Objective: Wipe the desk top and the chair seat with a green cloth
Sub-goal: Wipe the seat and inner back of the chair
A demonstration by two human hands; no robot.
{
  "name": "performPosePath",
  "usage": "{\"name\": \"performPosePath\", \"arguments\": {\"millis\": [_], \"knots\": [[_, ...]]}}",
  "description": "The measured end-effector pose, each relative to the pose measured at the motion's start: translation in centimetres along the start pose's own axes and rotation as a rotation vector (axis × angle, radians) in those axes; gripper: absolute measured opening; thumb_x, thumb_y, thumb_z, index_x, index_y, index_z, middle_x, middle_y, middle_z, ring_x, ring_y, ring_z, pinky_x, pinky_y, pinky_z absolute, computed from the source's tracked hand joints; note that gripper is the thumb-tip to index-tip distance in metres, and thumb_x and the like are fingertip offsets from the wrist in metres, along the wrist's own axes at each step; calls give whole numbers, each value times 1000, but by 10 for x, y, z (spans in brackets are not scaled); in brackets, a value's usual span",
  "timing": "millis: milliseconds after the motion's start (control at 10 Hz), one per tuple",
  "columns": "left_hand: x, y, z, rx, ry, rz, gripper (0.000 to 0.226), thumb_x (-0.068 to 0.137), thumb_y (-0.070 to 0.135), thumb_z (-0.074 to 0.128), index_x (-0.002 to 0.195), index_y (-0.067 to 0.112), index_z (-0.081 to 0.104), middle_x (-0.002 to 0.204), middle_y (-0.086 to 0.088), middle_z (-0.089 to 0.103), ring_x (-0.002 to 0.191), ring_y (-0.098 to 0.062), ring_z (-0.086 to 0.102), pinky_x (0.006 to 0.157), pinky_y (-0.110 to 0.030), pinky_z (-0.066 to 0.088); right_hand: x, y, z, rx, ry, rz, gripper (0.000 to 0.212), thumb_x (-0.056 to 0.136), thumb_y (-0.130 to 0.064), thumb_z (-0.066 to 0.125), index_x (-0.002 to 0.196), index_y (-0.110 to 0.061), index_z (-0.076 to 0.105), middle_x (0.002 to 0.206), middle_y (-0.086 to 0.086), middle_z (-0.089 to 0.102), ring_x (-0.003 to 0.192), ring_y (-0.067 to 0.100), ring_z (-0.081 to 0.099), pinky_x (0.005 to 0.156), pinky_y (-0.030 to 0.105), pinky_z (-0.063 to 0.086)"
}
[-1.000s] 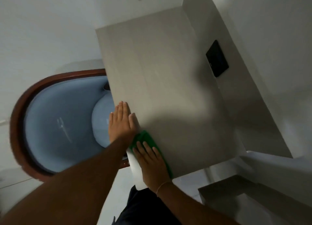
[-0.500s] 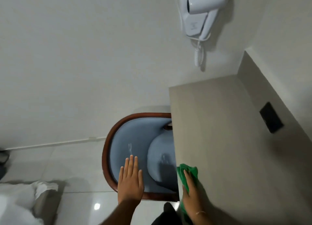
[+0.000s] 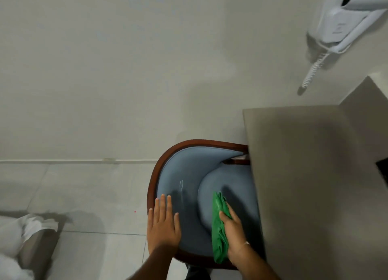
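The right hand (image 3: 236, 235) gripped the bunched green cloth (image 3: 218, 229), pressing it down on the blue chair seat (image 3: 228, 187) near the seat's left edge, just beside the desk top (image 3: 315, 164). The left hand (image 3: 162, 227) lay flat, fingers spread, on the padded chair back (image 3: 178, 174) at its wooden rim (image 3: 152, 174). A white hair dryer (image 3: 346, 17) hung on the wall above the desk's far corner.

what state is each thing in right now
green cloth: bunched, pressed on the seat
right hand: grip shut on the cloth
left hand: open, flat on the backrest
chair: partly tucked under the desk
desk top: bare
hair dryer: docked on wall
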State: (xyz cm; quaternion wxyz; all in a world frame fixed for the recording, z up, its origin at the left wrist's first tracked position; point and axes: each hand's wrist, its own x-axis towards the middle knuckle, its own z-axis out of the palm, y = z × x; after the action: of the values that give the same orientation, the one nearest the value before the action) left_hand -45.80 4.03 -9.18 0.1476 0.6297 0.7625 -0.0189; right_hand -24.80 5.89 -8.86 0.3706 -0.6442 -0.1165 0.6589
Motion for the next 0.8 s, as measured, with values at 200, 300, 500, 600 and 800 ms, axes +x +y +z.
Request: {"name": "performPosePath", "arguments": {"millis": [200,300,500,600,800], "knots": [[70,-53,8,-1,31,74,69,108,43,35,169,10,36,177,-14,33,165,-34,33,135,-51,21,56,-15,120,-22,202,-29,55,103,-1,50,153,-23,46,153,12,51,135,34,53,112,46,45],[114,-71,15,-10,39,122,68,109,39,38,171,11,33,179,-13,29,167,-33,30,133,-56,30,101,-15,173,25,210,-38,57,104,-2,46,155,-28,41,154,6,49,136,32,53,113,47,46],[150,-81,56,-19,136,138,66,111,34,33,174,18,25,185,-9,16,172,-30,12,136,-51,20,198,6,241,9,178,-52,44,107,-19,45,151,-12,45,107,10,65,87,25,65,93,36,53],[145,-82,64,-66,127,123,67,111,35,30,176,20,18,186,-5,10,173,-26,4,139,-51,14,207,58,240,-159,233,-166,72,103,-6,43,163,-32,13,163,2,37,147,20,41,122,25,31],[146,-84,61,-34,149,107,66,112,35,28,176,22,17,186,-3,6,173,-27,0,138,-55,19,174,131,166,-1572,-97,-215,61,107,-32,38,158,-1,25,165,20,27,154,47,17,128,57,14]]}}
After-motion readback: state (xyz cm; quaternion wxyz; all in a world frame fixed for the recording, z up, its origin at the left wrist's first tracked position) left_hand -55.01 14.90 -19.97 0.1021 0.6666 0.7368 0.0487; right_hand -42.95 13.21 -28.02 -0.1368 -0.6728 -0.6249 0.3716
